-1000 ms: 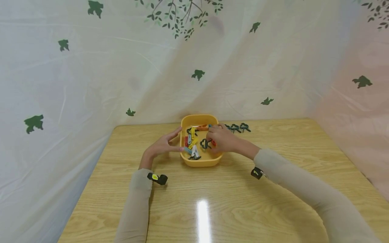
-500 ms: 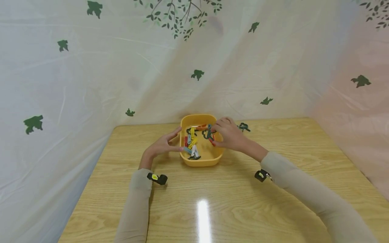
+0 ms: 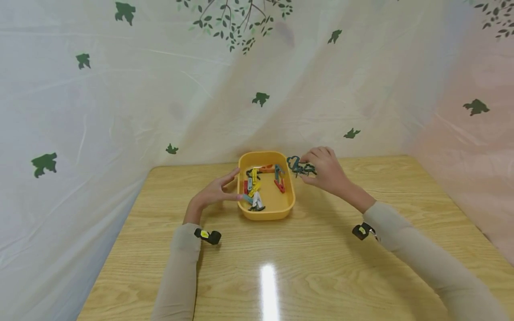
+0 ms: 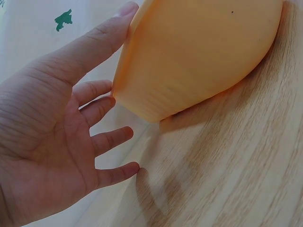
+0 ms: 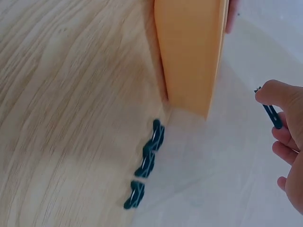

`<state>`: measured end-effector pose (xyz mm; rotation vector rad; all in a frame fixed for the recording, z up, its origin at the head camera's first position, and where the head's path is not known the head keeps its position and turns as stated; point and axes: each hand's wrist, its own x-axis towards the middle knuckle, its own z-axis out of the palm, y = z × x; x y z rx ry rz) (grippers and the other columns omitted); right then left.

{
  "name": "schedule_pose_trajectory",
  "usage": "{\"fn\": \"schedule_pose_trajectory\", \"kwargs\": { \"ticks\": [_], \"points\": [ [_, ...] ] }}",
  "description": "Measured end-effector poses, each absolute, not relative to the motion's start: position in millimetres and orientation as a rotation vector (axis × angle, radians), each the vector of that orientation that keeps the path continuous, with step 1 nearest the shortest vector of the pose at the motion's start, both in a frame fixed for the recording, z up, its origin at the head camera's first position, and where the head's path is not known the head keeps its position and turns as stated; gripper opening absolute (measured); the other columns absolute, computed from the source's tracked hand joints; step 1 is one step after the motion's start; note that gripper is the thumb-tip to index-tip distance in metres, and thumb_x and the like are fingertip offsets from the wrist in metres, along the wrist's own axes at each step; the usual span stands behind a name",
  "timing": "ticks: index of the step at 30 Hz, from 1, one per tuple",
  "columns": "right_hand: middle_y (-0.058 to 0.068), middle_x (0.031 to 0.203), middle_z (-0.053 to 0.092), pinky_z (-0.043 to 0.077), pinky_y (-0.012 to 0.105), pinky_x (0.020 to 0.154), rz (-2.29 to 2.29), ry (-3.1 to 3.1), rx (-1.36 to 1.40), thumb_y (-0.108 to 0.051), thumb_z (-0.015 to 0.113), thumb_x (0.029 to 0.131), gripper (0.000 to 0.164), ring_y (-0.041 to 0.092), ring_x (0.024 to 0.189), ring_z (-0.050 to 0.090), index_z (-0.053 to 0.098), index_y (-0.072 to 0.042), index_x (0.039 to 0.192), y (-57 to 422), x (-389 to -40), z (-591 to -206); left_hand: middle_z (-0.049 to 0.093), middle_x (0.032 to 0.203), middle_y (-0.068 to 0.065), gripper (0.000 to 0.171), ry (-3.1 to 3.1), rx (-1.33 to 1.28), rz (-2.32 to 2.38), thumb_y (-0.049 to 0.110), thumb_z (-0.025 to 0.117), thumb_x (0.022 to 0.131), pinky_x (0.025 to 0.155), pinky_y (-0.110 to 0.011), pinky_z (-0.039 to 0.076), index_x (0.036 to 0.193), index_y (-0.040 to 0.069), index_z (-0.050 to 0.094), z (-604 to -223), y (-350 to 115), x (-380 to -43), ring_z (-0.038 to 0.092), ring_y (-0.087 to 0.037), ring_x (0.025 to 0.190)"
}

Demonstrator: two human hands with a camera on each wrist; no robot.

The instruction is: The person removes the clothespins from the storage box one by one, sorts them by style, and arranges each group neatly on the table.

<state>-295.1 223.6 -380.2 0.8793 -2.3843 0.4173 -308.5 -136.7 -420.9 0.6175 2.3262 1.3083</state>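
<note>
My right hand pinches a dark green clip with a wavy, cloud-like outline, above the table just right of the yellow-orange bin. In the right wrist view the held clip sits between thumb and fingers, apart from three similar dark clips lying in a row on the table. My left hand touches the bin's left side with thumb and fingertips spread; the left wrist view has its thumb at the rim. Inside the bin lie red clips, yellow clips and a white clip.
The wooden table meets a hanging leaf-print sheet right behind the bin. An orange clip and a blue-grey clip lie at the bin's far end.
My right hand has lifted a dark green clip out of the bin and carried it right, past the rim. The left hand has stayed at the bin's left side.
</note>
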Motion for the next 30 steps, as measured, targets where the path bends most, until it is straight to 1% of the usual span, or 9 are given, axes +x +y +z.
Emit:
{"fn": "schedule_pose_trajectory", "kwargs": {
  "ticks": [3,8,14,21,23,26,30],
  "points": [
    [0.007,0.094,0.060,0.033,0.053,0.095,0.416,-2.400,0.825,-0.017,0.082,0.068,0.036,0.028,0.095,0.051,0.063,-0.006,0.096,239,-296,-379,0.011,0.158,0.006,0.093,2.322,0.616,1.308,0.030,0.075,0.080,0.114,-0.056,0.018,0.151,0.029,0.015,-421,-136,-308,0.013,-0.028,0.145],
    [0.009,0.093,0.059,0.032,0.054,0.093,0.439,-2.431,0.716,-0.018,0.082,0.068,0.036,0.030,0.093,0.049,0.063,-0.005,0.097,266,-298,-381,0.010,0.158,0.007,0.093,2.321,0.617,1.305,0.030,0.075,0.080,0.114,-0.056,0.018,0.151,0.030,0.014,-420,-136,-308,0.013,-0.027,0.145],
    [0.010,0.094,0.060,0.032,0.056,0.092,0.453,-2.496,0.550,-0.018,0.082,0.069,0.036,0.031,0.096,0.049,0.064,-0.005,0.098,296,-304,-389,0.011,0.157,0.007,0.093,2.327,0.611,1.300,0.029,0.075,0.080,0.114,-0.056,0.018,0.151,0.029,0.015,-420,-136,-308,0.013,-0.027,0.145],
    [0.013,0.095,0.060,0.031,0.056,0.092,0.464,-2.573,0.431,-0.017,0.081,0.070,0.037,0.032,0.094,0.048,0.064,-0.002,0.098,318,-309,-400,0.010,0.158,0.008,0.092,2.319,0.593,1.306,0.028,0.074,0.080,0.114,-0.056,0.017,0.150,0.034,0.014,-421,-136,-308,0.012,-0.026,0.145],
    [0.014,0.096,0.059,0.030,0.056,0.092,0.457,-2.605,0.401,-0.018,0.081,0.070,0.037,0.033,0.094,0.048,0.064,-0.001,0.099,322,-310,-403,0.010,0.158,0.008,0.092,2.316,0.599,1.311,0.027,0.074,0.081,0.114,-0.056,0.017,0.151,0.032,0.014,-421,-136,-308,0.012,-0.026,0.145],
    [0.015,0.097,0.059,0.030,0.057,0.091,0.448,-2.654,0.360,-0.018,0.079,0.072,0.036,0.033,0.094,0.047,0.063,-0.001,0.099,328,-311,-407,0.009,0.157,0.012,0.094,2.324,0.618,1.315,0.029,0.075,0.080,0.114,-0.055,0.017,0.150,0.034,0.014,-433,-138,-316,0.011,-0.024,0.145],
    [0.016,0.097,0.058,0.029,0.057,0.089,0.442,-2.714,0.321,-0.019,0.078,0.074,0.035,0.034,0.095,0.046,0.063,-0.001,0.099,334,-314,-414,0.010,0.155,0.018,0.095,2.341,0.635,1.322,0.036,0.077,0.077,0.114,-0.055,0.019,0.149,0.040,0.015,-449,-142,-327,0.012,-0.022,0.145]
  ]
}}
